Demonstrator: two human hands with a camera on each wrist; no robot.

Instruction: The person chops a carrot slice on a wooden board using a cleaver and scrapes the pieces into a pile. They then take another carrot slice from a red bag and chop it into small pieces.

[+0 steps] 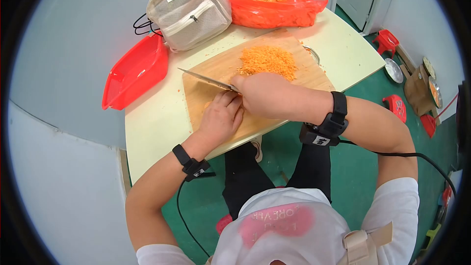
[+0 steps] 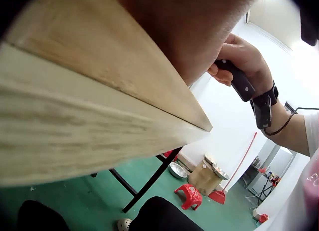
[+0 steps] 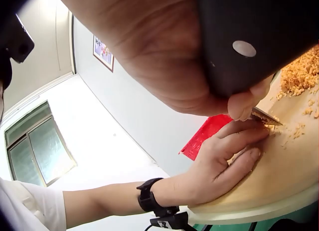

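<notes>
The right hand (image 1: pixel 267 94) grips a knife (image 1: pixel 208 79) by its black handle (image 3: pixel 249 46); the blade points to the upper left over a wooden cutting board (image 1: pixel 314 66). Beside the blade, the left hand (image 1: pixel 220 118) rests on the board with its fingers together and slightly bent, the fingertips close to the knife. A little orange shows at the left hand's edge; what lies beneath its fingers is mostly hidden. A heap of finely chopped orange food (image 1: pixel 269 62) sits farther back on the board. In the left wrist view the right hand (image 2: pixel 244 59) holds the black handle.
At the table's (image 1: pixel 152 132) left edge is a red plastic basket (image 1: pixel 137 71). Behind the board stand a beige backpack (image 1: pixel 191 14) and a red bag (image 1: pixel 274 12) of orange slices. Red stools (image 1: pixel 386 41) and a metal bowl (image 1: pixel 394 70) are on the floor at right.
</notes>
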